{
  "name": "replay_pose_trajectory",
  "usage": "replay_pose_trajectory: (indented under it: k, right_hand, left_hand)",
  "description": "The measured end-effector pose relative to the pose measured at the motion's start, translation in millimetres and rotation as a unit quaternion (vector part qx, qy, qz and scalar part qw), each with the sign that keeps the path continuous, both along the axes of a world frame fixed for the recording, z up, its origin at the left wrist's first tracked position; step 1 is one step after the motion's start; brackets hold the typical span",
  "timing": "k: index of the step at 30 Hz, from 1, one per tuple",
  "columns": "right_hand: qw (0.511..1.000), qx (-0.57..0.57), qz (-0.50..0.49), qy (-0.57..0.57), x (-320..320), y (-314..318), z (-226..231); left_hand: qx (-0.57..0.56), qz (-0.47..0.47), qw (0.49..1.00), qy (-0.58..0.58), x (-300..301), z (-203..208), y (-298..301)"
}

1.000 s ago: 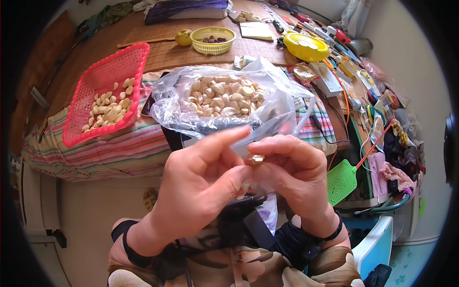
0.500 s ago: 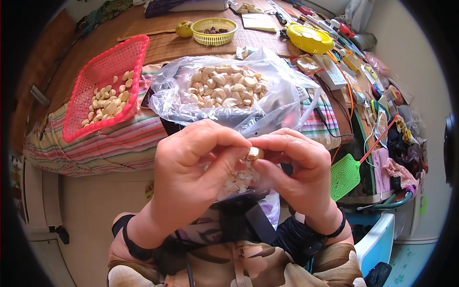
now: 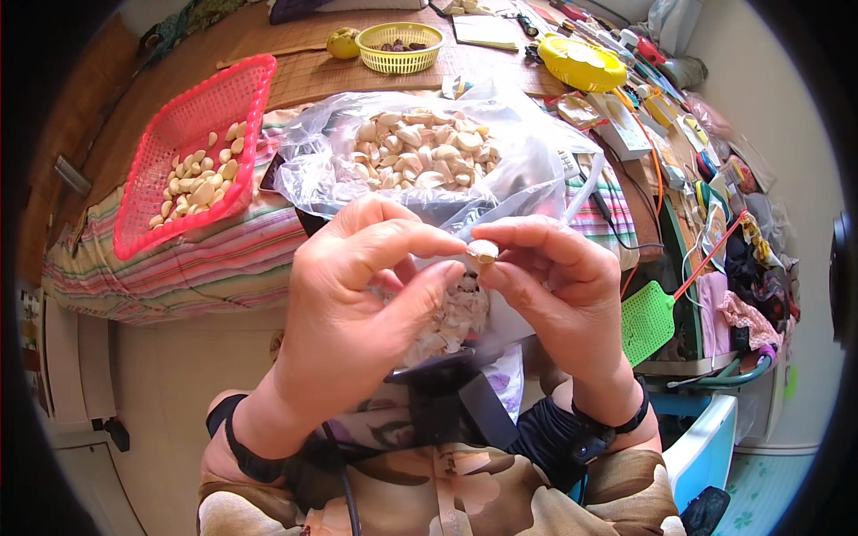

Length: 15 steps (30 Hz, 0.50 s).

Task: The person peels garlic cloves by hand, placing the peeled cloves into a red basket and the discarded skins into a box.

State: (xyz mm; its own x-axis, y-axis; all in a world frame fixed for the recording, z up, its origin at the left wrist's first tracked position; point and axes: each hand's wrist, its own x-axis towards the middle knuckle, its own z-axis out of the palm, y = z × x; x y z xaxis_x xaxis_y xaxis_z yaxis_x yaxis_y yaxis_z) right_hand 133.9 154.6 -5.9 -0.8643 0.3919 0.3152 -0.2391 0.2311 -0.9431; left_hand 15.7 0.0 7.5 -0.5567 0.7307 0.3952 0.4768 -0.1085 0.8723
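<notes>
In front of me, my right hand pinches a pale garlic clove between thumb and forefinger. My left hand is close on the clove's left side, its thumb and forefinger a little apart with no object visible between them. Whether its forefinger touches the clove, I cannot tell. Below the hands lies a heap of papery garlic skins, partly hidden by my left thumb. Beyond them, a clear plastic bag holds many unpeeled garlic cloves. Peeled cloves lie in a red plastic basket at the left.
A striped cloth hangs over the table's near edge. Farther back are a yellow basket of dark items, a yellow fruit and a bright yellow basket. Clutter and a green fly swatter are at the right.
The clove has risen slightly and been turned, showing a paler side. My left thumb and forefinger have parted, and more of the skins below shows.
</notes>
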Motion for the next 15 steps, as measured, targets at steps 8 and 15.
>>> replay_pose_trajectory:
  k: [8, 15]
  right_hand:
    - [0.985, 0.157, -0.062, 0.019, -2.7, -2.7, -0.1]
    - [0.944, 0.307, -0.095, 0.076, -5.2, -2.5, 0.6]
  left_hand:
    - [-0.021, 0.005, 0.997, -0.075, 1.6, -5.8, 1.1]
    - [-0.041, -0.015, 0.991, -0.125, 0.7, -5.2, -0.2]
